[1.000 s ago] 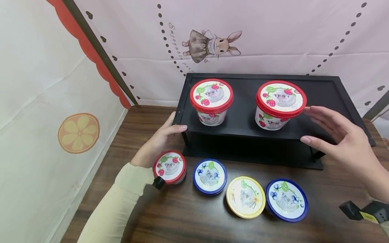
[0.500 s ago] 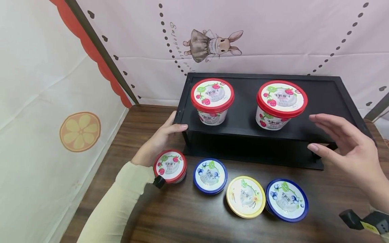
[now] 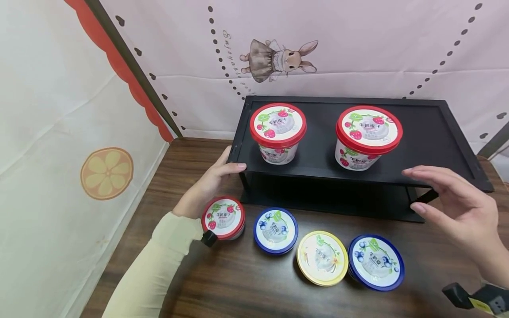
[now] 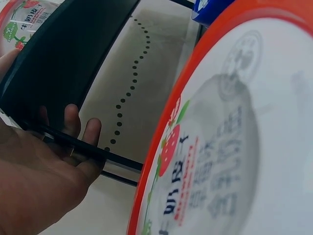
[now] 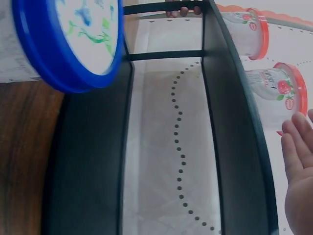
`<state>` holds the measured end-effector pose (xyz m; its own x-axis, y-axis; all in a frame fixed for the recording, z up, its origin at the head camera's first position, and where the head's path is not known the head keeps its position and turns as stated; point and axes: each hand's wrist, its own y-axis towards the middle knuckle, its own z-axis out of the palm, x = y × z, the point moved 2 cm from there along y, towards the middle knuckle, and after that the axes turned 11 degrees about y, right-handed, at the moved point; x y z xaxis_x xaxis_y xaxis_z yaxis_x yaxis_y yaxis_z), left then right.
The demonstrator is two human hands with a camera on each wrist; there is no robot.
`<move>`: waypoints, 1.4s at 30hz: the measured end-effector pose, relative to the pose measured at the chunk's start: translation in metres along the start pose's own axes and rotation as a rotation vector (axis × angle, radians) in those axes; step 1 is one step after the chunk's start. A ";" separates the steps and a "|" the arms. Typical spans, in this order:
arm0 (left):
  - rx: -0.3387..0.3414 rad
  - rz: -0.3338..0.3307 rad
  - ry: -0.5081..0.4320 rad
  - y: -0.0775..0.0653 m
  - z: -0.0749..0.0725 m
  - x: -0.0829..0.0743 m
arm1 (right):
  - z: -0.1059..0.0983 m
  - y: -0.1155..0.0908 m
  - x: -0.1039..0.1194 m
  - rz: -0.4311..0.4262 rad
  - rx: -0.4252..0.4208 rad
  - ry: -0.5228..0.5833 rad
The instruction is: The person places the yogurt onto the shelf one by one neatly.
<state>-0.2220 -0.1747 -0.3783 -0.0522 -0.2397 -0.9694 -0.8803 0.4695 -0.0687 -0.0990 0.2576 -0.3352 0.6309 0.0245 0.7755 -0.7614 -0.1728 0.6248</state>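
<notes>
My left hand (image 3: 208, 183) grips the left end of a black two-level shelf (image 3: 314, 145), thumb on the top board. In the left wrist view its fingers (image 4: 91, 131) curl around the frame's bar. Two red-lidded strawberry tubs stand on the top board, a left tub (image 3: 278, 126) and a middle tub (image 3: 367, 128). My right hand (image 3: 463, 212) hovers in front of the shelf's right end, fingers loosely bent and thumb apart, holding nothing. In the right wrist view the right hand (image 5: 298, 166) shows beside the top board.
On the wooden table (image 3: 246, 282) in front of the shelf stand a red-lidded tub (image 3: 223, 218) below my left wrist, a blue-lidded tub (image 3: 275, 230), a yellow-lidded tub (image 3: 322, 258) and another blue-lidded tub (image 3: 375, 263). A printed cloth (image 3: 350, 48) hangs behind.
My right hand has drawn away from the middle strawberry tub, down and to the right, toward the shelf's front right corner. The left hand, shelf and tubs stay as they were.
</notes>
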 end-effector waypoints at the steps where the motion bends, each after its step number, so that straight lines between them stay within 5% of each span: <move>1: -0.001 -0.001 0.001 0.000 0.000 0.000 | 0.001 0.000 -0.001 -0.024 0.017 0.072; 5: 0.001 0.009 0.001 0.001 0.000 0.000 | 0.003 -0.002 -0.003 -0.078 0.060 0.227; 17: 0.003 -0.021 -0.006 -0.003 0.001 0.002 | 0.006 -0.016 -0.015 -0.007 0.222 0.301; 30: 0.005 0.005 0.003 -0.001 0.001 0.000 | -0.005 -0.030 -0.036 0.125 0.330 0.095; 37: -0.016 -0.092 0.002 -0.005 0.000 0.000 | -0.005 -0.038 -0.041 0.205 0.414 -0.044; 42: -0.010 -0.094 -0.001 -0.004 0.000 0.000 | -0.008 -0.045 -0.046 0.275 0.455 -0.021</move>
<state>-0.2187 -0.1765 -0.3777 0.0314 -0.2817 -0.9590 -0.8859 0.4364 -0.1572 -0.0946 0.2720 -0.3980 0.4239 -0.1008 0.9001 -0.7602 -0.5798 0.2931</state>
